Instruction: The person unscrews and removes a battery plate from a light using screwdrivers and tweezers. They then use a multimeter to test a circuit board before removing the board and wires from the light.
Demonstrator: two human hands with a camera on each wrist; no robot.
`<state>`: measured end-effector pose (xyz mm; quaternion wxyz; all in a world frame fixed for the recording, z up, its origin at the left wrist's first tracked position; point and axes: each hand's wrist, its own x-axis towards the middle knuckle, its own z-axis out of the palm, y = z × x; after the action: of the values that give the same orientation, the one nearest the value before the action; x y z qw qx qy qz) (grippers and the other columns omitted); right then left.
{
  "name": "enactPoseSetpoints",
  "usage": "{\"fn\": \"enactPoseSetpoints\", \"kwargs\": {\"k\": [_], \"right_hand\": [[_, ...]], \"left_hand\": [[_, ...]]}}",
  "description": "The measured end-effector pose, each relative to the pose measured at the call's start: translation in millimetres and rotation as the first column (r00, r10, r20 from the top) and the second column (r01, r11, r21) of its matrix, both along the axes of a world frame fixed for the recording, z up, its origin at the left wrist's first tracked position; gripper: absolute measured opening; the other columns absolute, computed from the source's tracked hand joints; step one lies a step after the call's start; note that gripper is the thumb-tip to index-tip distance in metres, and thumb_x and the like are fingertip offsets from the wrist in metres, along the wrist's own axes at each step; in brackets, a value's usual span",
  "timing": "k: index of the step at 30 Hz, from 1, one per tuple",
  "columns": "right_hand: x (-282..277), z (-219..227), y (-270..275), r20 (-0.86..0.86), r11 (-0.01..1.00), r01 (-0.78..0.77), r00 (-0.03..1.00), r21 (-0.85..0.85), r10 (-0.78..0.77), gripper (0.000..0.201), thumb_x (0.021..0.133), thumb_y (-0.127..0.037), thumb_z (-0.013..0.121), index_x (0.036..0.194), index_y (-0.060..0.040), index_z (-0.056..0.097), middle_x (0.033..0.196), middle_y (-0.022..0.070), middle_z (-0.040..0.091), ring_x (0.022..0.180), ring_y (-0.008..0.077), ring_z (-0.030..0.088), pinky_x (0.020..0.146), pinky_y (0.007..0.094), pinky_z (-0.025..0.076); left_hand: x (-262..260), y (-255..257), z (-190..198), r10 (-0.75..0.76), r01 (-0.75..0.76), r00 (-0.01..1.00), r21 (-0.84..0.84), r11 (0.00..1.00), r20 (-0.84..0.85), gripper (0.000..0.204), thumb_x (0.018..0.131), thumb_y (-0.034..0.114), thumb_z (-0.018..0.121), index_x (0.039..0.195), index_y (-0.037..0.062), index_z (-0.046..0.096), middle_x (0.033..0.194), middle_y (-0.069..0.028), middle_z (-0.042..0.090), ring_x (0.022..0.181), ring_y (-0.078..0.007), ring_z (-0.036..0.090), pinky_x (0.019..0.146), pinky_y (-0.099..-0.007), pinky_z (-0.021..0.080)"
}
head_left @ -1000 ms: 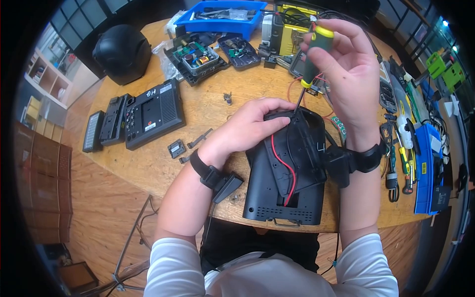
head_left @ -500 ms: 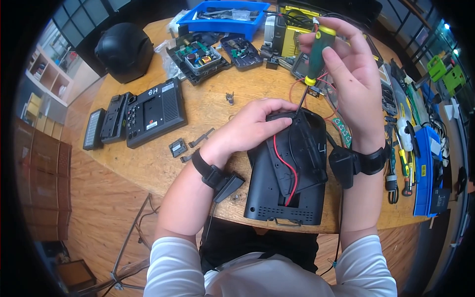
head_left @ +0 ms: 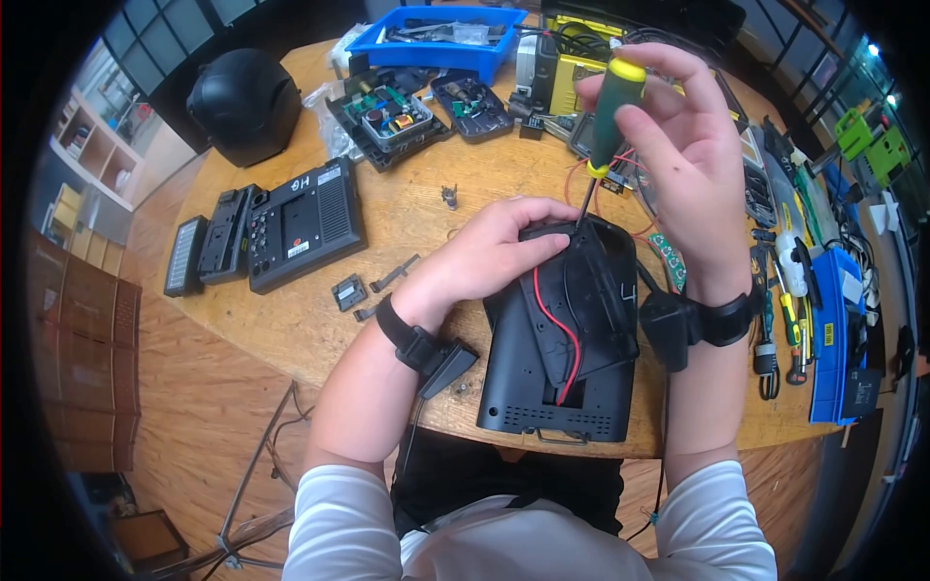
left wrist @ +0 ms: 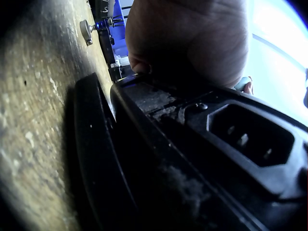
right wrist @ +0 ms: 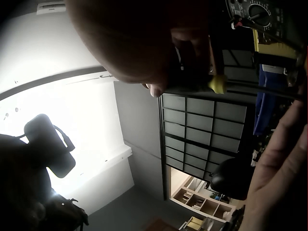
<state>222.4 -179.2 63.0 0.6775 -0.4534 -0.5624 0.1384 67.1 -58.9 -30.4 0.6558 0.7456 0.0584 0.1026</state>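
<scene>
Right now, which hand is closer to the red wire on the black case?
Left: the left hand rests on the black case beside the red wire; the right hand is farther off, higher, holding the screwdriver.

You're in what looks like an electronics workshop: your wooden bench (head_left: 407, 218) has circuit boards (head_left: 392, 118) beyond your left hand (head_left: 496, 252) and hand tools (head_left: 791, 320) right of your right hand (head_left: 693, 160).

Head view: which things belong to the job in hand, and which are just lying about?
In use:
right hand, holding the screwdriver
left hand, resting on the black casing
red wire, lying along the casing

Apparently just lying about:
blue tray of parts
opened case with circuit board
black device with white lettering
small green board
</scene>
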Motion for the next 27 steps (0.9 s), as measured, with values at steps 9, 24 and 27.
{"fn": "enactPoseSetpoints", "kwargs": {"k": [9,24,27], "right_hand": [[1,-4,3,0.114,0.987,0.158,0.98,0.032,-0.161,0.034,0.101,-0.003,0.062,0.135,-0.0037,0.053,0.117,0.0084,0.065,0.103,0.0138,0.065,0.093,0.0279,0.054],[1,7,-8,0.018,0.995,0.074,0.997,-0.061,-0.073,0.044,0.093,-0.001,0.072,0.134,-0.0052,0.055,0.108,0.0075,0.067,0.102,0.0122,0.066,0.086,0.0261,0.055],[2,6,-8,-0.104,0.999,-0.025,0.994,-0.038,0.021,0.045,0.091,0.001,0.074,0.132,-0.0052,0.057,0.108,0.0073,0.067,0.1,0.0117,0.067,0.084,0.025,0.055]], "left_hand": [[0,0,-1,-0.006,0.006,1.0,-0.017,1.0,0.0,0.038,0.103,0.009,0.061,0.139,-0.0023,0.059,0.12,-0.006,0.07,0.106,-0.0094,0.066,0.095,-0.0261,0.054],[0,1,-1,0.004,-0.004,1.0,-0.01,1.0,0.008,0.038,0.103,0.009,0.062,0.138,-0.0022,0.06,0.121,-0.0064,0.07,0.107,-0.0096,0.065,0.096,-0.0263,0.054],[0,1,-1,0.004,-0.004,1.0,0.009,1.0,0.004,0.037,0.103,0.009,0.062,0.138,-0.0021,0.06,0.122,-0.0065,0.07,0.107,-0.0098,0.065,0.096,-0.0264,0.054]]}}
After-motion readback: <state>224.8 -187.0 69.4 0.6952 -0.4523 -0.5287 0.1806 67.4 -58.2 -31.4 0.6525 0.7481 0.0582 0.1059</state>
